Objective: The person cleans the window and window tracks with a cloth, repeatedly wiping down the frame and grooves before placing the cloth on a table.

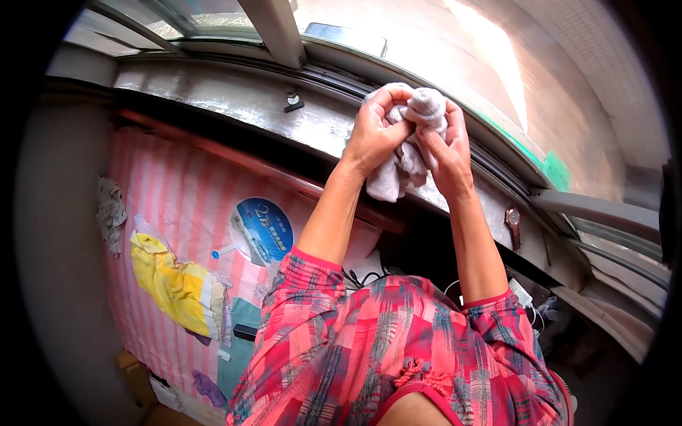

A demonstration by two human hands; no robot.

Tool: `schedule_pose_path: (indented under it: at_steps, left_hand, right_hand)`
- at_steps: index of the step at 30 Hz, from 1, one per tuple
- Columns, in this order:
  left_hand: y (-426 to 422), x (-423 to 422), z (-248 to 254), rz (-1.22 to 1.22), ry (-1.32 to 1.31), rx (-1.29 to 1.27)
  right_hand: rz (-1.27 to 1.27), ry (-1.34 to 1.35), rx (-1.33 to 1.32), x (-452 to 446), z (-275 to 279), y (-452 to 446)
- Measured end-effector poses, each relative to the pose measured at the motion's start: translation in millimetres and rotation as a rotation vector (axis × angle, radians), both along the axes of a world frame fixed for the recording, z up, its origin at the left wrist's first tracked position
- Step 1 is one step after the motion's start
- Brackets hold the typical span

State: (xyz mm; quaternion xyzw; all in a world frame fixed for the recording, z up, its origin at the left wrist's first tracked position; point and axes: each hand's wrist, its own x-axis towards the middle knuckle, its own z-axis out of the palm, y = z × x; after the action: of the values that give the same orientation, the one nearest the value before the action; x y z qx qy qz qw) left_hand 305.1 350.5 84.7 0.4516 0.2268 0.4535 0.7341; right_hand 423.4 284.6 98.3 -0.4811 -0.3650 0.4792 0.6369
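A crumpled pale grey-pink cloth [386, 180] is bunched between my two hands over the window sill, with its loose end hanging down. My left hand [380, 131] grips it from the left, thumb and fingers closed on the fabric. On the other side my right hand [451, 149] pinches a bulging wad at the top of the cloth. Folds hide some of the fingertips.
Beneath my hands runs a grey sill [213, 99], with a small dark object [293, 101] and a wristwatch [513, 226] on it. To the left, a pink striped bed [170, 174] holds a blue fan [263, 224] and a yellow cloth [170, 280]. A window frame [273, 32] borders the sill.
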Motion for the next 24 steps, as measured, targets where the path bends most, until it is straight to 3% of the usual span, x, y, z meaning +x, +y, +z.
schedule_pose_path:
  at_steps: [4,8,10,12,16,19,22,24]
  left_hand:
    - [-28,6,1,-0.087,-0.017,0.027]
    - [-47,-10,17,-0.194,0.193,0.06]
    - [-51,-17,20,-0.116,0.217,0.172]
    - [-41,-37,16,0.01,0.19,0.252]
    - [-25,-94,28,0.084,0.706,0.638]
    - [-27,-106,49,-0.023,0.878,0.7]
    - [-12,-117,39,-0.059,0.949,0.831]
    - [0,-131,22,-0.126,0.63,0.434]
  right_hand:
    - [-0.032,0.049,0.008,6,8,-23]
    - [-0.114,-0.049,-0.026,23,5,-35]
    - [-0.203,-0.071,0.034,29,2,-39]
    - [-0.284,0.084,0.107,47,8,-43]
    - [-0.397,0.251,0.135,98,16,-64]
    - [-0.474,0.434,0.215,104,27,-72]
    - [-0.507,0.538,0.237,110,23,-76]
    - [-0.481,0.583,0.23,110,21,-75]
